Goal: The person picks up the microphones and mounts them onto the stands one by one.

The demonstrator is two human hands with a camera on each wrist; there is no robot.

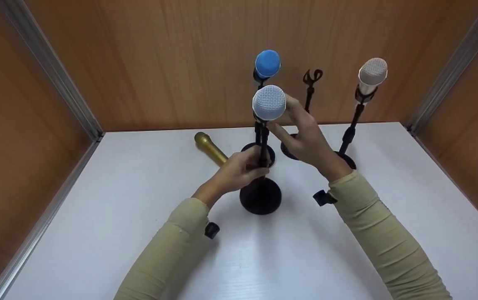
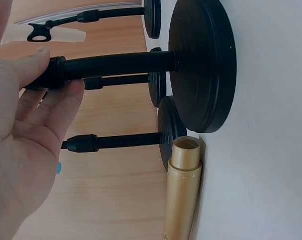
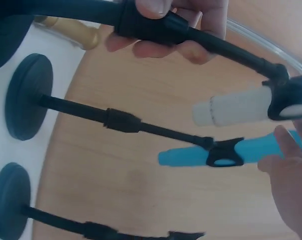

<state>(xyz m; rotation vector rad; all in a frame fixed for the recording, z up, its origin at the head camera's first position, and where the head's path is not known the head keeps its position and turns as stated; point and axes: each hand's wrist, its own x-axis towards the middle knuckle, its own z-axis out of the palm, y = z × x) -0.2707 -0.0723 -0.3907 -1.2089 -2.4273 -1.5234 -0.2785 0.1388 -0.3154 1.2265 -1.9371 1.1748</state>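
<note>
My left hand grips the black pole of the front microphone stand, around its adjusting collar in the left wrist view. The stand's round base is close over the white table. In its clip at the top sits a white microphone, tilted, with its mesh head towards me. My right hand is at that microphone, fingers curled about the right side of its head and thumb below. Some fingertips are hidden behind it. Just behind stands a blue microphone in another stand; a gold microphone lies beside my left hand.
A stand with a bare clip is at the back. To its right, another stand holds a second white microphone. Wooden panels enclose the white table at the back and sides.
</note>
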